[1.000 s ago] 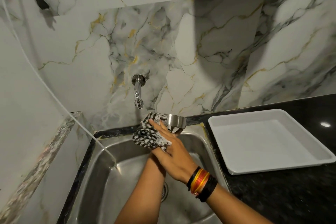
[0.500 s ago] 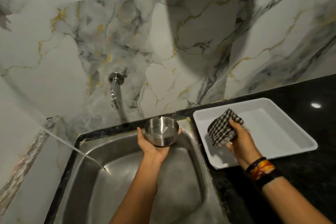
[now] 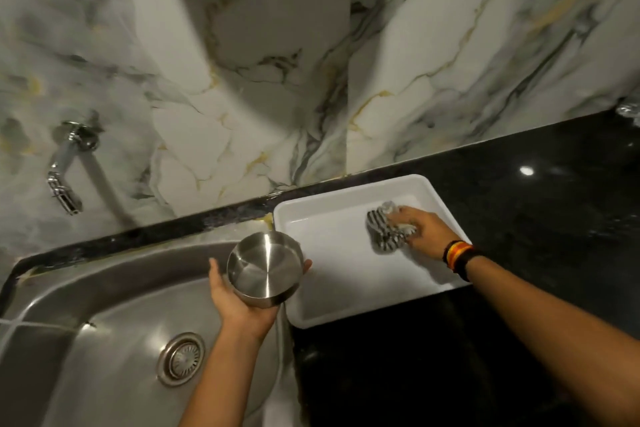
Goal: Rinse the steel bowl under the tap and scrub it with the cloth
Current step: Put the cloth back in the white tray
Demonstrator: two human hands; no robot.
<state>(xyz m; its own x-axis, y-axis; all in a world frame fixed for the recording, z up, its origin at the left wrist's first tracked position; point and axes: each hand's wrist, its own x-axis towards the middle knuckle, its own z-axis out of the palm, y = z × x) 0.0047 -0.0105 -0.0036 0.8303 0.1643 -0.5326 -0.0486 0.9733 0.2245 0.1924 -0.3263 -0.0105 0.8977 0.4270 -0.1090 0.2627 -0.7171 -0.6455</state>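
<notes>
My left hand point(image 3: 239, 302) cups the small steel bowl point(image 3: 265, 269) from below, holding it over the right edge of the steel sink point(image 3: 104, 333), its open side tilted towards me. My right hand point(image 3: 420, 230) rests inside the white tray point(image 3: 332, 288) on the black counter, fingers wrapped on the black-and-white checked cloth point(image 3: 382, 232), which lies bunched on the tray floor. The chrome wall tap point(image 3: 67, 166) is far to the left of the bowl, and no water runs from it.
The sink drain point(image 3: 180, 359) lies below and left of the bowl. Black stone counter point(image 3: 519, 191) surrounds the tray and runs to the right. A marble-patterned wall rises directly behind the sink and the tray.
My right hand took the cloth off the bowl and carried it right, down into the white tray. My left hand kept the bowl over the sink's right edge. The view swung right.
</notes>
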